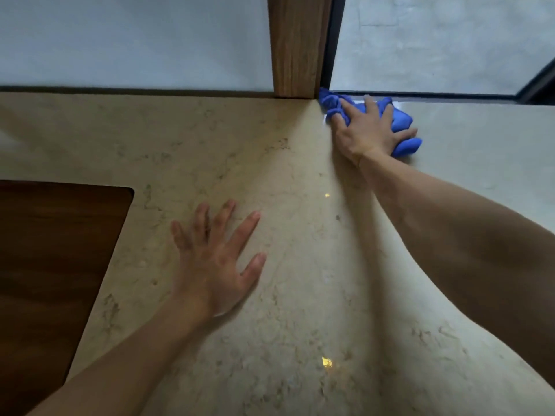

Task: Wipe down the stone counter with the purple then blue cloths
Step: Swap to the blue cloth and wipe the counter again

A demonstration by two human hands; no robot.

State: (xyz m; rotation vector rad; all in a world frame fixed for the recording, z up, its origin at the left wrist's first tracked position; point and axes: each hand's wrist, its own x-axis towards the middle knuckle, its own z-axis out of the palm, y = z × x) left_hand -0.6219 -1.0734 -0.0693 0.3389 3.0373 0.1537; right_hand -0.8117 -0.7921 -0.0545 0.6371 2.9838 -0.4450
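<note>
Nearby, at back: wooden post (295,46) just beside blue cloth (399,123)
Right hand (368,130): pressing bunched cloth onto stone counter (240,145)
Left hand (214,259): flat, fingers spread, empty

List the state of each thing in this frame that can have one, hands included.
Blue cloth: bunched up, pressed on the counter at the foot of the wooden post.
Right hand: spread over the blue cloth, pressing it down.
Left hand: empty, fingers spread, flat on the counter.
Stone counter: glossy, showing light reflections.
Purple cloth: not in view.
</note>
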